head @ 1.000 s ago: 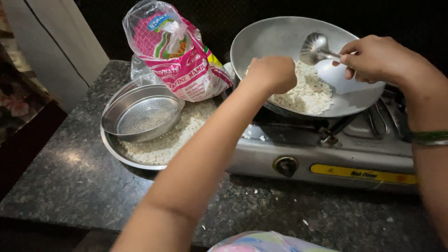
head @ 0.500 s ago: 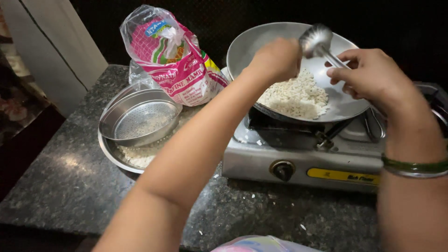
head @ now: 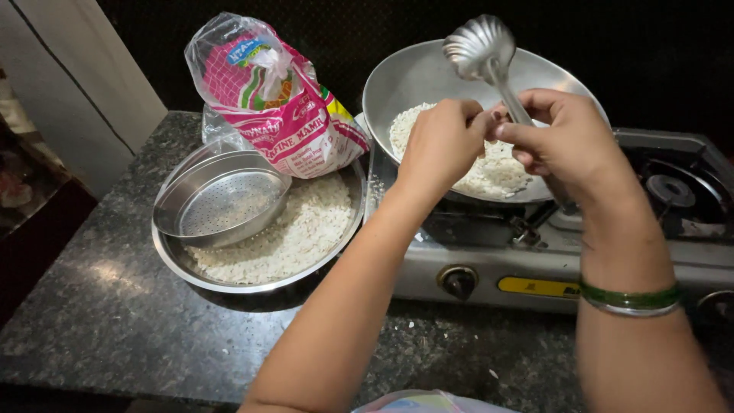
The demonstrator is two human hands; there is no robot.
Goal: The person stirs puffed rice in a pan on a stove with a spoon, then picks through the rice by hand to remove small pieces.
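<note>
The steel ladle [head: 483,57] has come up out of the puffed rice [head: 489,164]: a second ago its bowl lay low in the pan, and now it stands raised above the far rim, its handle sloping down toward the person. The right hand [head: 569,145] grips the handle, and the left hand [head: 443,145], which earlier hovered over the grains, has moved in and pinches the same handle just beside it. So stirring seems paused while both hands attend to the ladle. The wide steel pan [head: 413,76] sits on the gas stove [head: 550,260]. To the left on the granite surface [head: 92,306], a steel basin [head: 336,245] holds more puffed rice and a sieve [head: 222,200], with a pink packet [head: 283,107] leaning behind.
</note>
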